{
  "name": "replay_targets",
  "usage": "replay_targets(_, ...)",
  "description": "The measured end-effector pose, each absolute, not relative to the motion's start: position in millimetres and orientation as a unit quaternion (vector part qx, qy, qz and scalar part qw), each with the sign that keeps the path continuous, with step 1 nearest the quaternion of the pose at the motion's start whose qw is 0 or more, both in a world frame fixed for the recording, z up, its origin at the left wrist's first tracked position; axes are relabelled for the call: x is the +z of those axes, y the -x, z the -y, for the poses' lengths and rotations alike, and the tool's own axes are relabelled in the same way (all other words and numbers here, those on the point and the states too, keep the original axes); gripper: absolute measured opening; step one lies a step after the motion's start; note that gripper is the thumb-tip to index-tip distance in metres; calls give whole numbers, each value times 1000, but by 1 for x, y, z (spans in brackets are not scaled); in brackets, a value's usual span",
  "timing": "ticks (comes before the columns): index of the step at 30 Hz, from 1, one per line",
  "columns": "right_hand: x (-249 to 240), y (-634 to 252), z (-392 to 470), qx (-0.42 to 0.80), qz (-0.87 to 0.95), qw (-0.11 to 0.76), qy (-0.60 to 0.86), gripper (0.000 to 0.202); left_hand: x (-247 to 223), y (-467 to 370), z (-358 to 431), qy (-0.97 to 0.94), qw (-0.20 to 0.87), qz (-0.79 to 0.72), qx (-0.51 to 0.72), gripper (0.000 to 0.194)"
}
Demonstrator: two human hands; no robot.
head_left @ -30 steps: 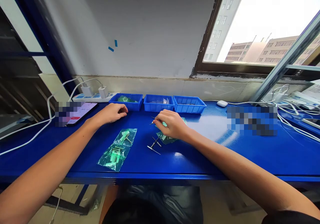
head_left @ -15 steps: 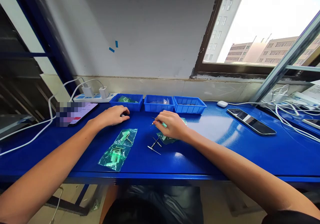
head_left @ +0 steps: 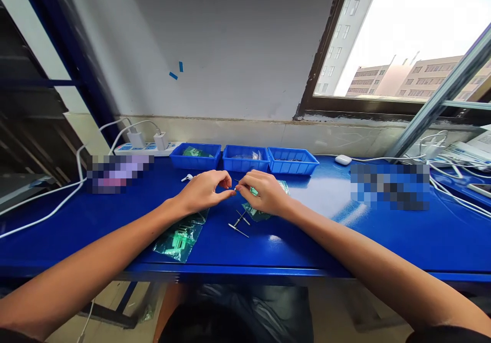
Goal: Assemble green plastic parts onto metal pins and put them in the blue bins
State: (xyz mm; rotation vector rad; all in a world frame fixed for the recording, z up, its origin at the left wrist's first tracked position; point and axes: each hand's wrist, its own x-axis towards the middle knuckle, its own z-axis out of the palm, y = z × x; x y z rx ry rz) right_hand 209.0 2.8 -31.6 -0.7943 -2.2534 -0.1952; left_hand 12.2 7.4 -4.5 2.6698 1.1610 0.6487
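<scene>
My left hand (head_left: 209, 189) has its fingertips pinched close to those of my right hand (head_left: 263, 192), above the middle of the blue table. Something too small to name sits between the fingertips. The right hand grips a thin metal pin, whose end shows above its fingers. Just below lie crossed metal pins (head_left: 240, 226) on the table. A green plastic bag with pale pieces (head_left: 178, 242) is partly under the left forearm. Another green bag (head_left: 261, 213) is partly hidden by my right hand. A small white item (head_left: 186, 178) lies behind my left hand.
Three blue bins stand by the wall: the left (head_left: 195, 163) holds green bags, the middle (head_left: 245, 165) clear bags, the right (head_left: 293, 167) thin dark parts. A power strip (head_left: 148, 150) and white cables are at left. A white case (head_left: 342, 160) lies at right.
My left hand has moved right and toward me, from near the left bin to my right hand's fingertips. The small white item it covered now shows. My right hand has barely moved.
</scene>
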Motion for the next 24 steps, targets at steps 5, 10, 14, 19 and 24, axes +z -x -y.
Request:
replay_targets(5, -31, -208, -3, -79, 874, 376, 298, 23, -4, -11, -8, -907, 76, -362, 202, 18)
replay_targets(10, -31, -209, -4, -89, 880, 363, 294, 24, -7, -12, -6, -909, 73, -358, 199, 19)
replay_targets(14, -31, -210, -4, -91, 884, 337, 311, 23, -7, -12, -7, -907, 61, -360, 209, 18)
replay_targets(19, -30, -210, -2, -80, 899, 288, 320, 23, -7, -12, -7, -905, 62, -364, 210, 18)
replay_targets(24, -29, -211, -2, -86, 895, 284, 333, 24, -6, -13, -6, -899, 70, -371, 221, 19)
